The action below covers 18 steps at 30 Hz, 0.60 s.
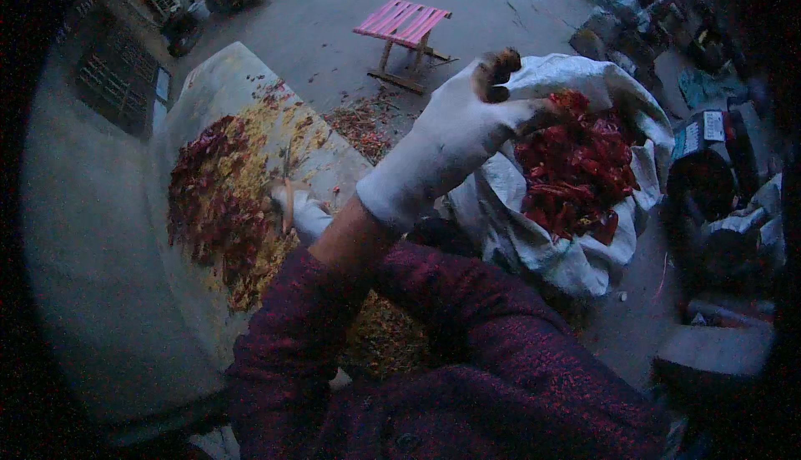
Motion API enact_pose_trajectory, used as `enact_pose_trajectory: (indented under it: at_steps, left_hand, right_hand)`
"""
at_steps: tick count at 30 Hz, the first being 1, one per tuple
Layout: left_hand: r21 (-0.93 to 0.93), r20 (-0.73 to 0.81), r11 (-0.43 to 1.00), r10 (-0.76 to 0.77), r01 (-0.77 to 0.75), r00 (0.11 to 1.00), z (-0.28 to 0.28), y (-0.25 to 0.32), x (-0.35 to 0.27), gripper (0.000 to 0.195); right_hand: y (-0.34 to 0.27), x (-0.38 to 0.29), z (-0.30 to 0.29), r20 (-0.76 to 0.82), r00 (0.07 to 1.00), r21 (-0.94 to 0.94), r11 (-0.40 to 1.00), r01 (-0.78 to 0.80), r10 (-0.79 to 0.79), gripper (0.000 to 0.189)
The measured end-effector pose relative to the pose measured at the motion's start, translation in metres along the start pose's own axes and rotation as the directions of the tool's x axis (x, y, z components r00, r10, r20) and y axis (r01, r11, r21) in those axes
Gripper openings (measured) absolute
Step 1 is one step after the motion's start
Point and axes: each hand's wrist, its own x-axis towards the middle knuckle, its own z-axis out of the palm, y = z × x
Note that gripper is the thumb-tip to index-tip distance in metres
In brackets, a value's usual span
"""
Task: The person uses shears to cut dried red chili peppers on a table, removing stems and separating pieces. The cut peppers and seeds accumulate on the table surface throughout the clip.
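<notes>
My left hand (472,106), in a white glove with dark, dirty fingertips, reaches across to the right over a white woven sack (616,72). Its thumb and fingers are apart, and its fingertips overlap the red dried chillies (579,169) filling the sack. Beneath that arm, my right hand (305,210), also gloved and partly hidden, is closed around a slim tool (288,200) with a brownish handle; blur hides its exact kind. The tool lies in front of dark red chilli pieces (213,210) and yellow seeds (256,125), spread on a pale flat surface (219,75).
A folding stool (403,22) with pink straps stands beyond the sack. Chilli scraps (363,125) litter the floor beside the pale surface. More seeds and scraps (385,338) lie below my crossed arms. Bags and bundles (619,28) crowd the far right, with a pale box (713,347) nearer.
</notes>
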Motion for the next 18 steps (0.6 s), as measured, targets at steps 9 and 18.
enact_pose_trajectory:
  at_steps: [9,18]
  left_hand:
    - [0.174,-0.53,0.968,-0.061,0.179,0.846,-0.095,-0.007,-0.14,0.028]
    - [0.556,-0.642,0.771,0.162,0.31,0.749,-0.124,-0.028,-0.281,0.042]
  right_hand:
    - [0.002,0.019,-0.011,0.042,0.979,-0.102,0.974,0.204,-0.201,0.028]
    - [-0.075,-0.041,-0.011,-0.199,0.919,0.024,0.935,0.353,-0.341,0.031]
